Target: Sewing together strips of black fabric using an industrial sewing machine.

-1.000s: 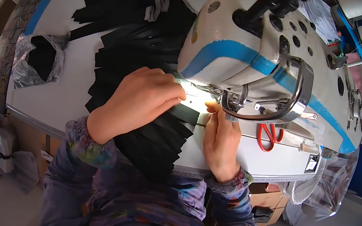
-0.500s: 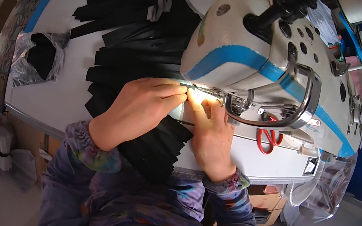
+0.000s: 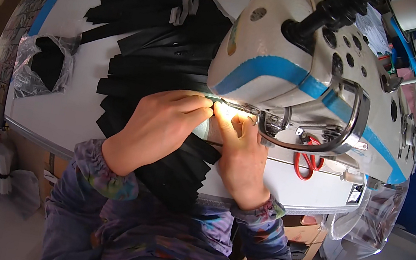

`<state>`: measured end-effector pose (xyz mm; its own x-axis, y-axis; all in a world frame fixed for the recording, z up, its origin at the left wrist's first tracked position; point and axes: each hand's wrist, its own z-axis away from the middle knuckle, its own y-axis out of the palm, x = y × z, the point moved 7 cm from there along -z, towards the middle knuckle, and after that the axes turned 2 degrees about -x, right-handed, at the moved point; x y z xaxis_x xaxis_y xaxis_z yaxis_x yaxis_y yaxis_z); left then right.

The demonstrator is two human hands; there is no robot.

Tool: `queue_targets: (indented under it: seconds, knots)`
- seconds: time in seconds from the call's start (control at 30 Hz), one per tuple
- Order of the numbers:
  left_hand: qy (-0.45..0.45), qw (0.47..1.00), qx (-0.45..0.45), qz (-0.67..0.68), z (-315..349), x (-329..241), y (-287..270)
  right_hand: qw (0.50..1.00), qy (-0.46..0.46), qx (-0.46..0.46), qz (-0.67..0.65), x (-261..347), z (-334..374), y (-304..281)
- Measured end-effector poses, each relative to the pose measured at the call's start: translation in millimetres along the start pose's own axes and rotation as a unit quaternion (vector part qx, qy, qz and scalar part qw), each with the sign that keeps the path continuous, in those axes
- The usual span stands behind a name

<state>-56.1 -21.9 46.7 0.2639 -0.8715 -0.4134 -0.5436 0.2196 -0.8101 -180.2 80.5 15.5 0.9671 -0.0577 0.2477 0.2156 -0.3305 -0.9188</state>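
Beside the sewing machine [image 3: 269,38]: two-hand work.
Right hand [image 3: 243,161], fingers [image 3: 225,122] parted, hold unclear, has met left hand [image 3: 160,124]; left fingers [image 3: 199,109] apparently pinch black fabric [image 3: 159,60].

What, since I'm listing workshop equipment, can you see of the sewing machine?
The sewing machine has a bulky, rounded off-white body, apparently painted metal, with a blue band along its lower part. Dark round openings dot its upper side, and a black post slants up from it. A shiny metal bar loops out at the front. It stands at the white table, black cloth mostly to its left. Light glows under its head, by the left hand and right hand; whether they touch it, or it is running, cannot be told.
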Motion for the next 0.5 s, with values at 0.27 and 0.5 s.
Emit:
queue_targets:
  seconds: [0.27, 0.5]
  knots:
    - [0.007, 1.000, 0.003, 0.004, -1.2, -1.0, 2.8, 1.000, 0.005, -0.001, 0.010, 2.2, -2.4, -3.3]
    - [0.017, 1.000, -0.004, 0.010, -0.3, -0.6, 3.4, 1.000, 0.009, -0.004, -0.005, -0.3, -0.3, -4.2]
